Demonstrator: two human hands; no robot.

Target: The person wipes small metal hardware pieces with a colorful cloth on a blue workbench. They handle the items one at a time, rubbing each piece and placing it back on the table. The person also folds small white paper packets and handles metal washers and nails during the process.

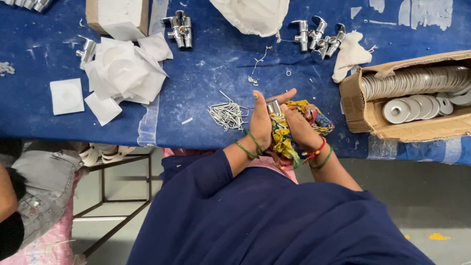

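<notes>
**A:** ok so what's closest to the camera?

**B:** Both hands, right at the near edge of the blue-covered desk (196, 88). The left hand (261, 125) has its grip closed around a small shiny chrome metal fitting (273, 107), only the top end of it pokes out. The right hand (300, 128) is pressed against it with a multicoloured rag of yellow, red and blue cloth (284, 135) bunched in its closed grip. Rag wraps round the fitting and hangs down past the desk edge.

**A:** and around that?

**B:** Just left of the hands, a little heap of thin silvery wire pins (227, 115). Off to the right, an open brown cardboard box (355, 105) full of flat round metal discs (417, 81), stacked on edge and a few lying flat.

**A:** further back?

**B:** A pile of white square paper sheets (125, 71) on the left, then clusters of chrome angle valves (319, 37) near the far side, with a white cloth (349, 55) touching them. Another person's knee in grey jeans (41, 189) is at the lower left, off the desk.
</notes>
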